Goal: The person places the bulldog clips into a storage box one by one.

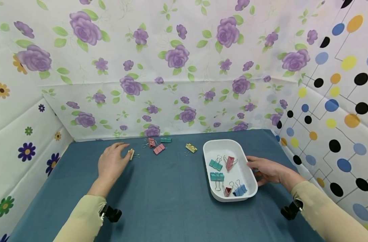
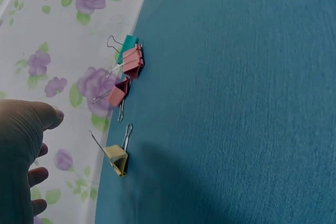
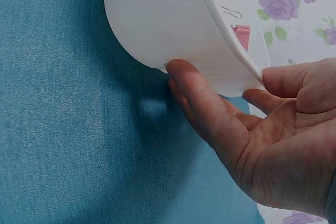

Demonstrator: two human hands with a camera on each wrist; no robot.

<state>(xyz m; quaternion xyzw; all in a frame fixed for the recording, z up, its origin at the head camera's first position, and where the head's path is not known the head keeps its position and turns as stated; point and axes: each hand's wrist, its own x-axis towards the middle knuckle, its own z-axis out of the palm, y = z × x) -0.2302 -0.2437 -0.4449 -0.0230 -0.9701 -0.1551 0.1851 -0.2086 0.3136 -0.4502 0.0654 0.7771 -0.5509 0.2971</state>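
Observation:
My left hand (image 1: 112, 162) hovers at the left, its fingers loosely bent and holding nothing. Just beside its fingertips is a yellow binder clip (image 1: 131, 154); the left wrist view shows a gap between hand (image 2: 23, 150) and clip (image 2: 117, 158). My right hand (image 1: 270, 170) grips the right side of a white tray (image 1: 250, 168). In the right wrist view, the thumb meets the rim while other fingers reach along the outer wall (image 3: 157, 19). Inside the tray lie teal clips (image 1: 217, 176), reddish clips (image 1: 229, 163) and a blue clip (image 1: 240, 190).
Towards the back of the blue cloth (image 1: 166, 201) lie two pink binder clips (image 1: 159, 149), a teal clip (image 1: 166, 140) and another yellow clip (image 1: 191, 148). A flowered sheet (image 1: 172, 101) rises behind, and a dotted sheet (image 1: 335, 134) stands at the right.

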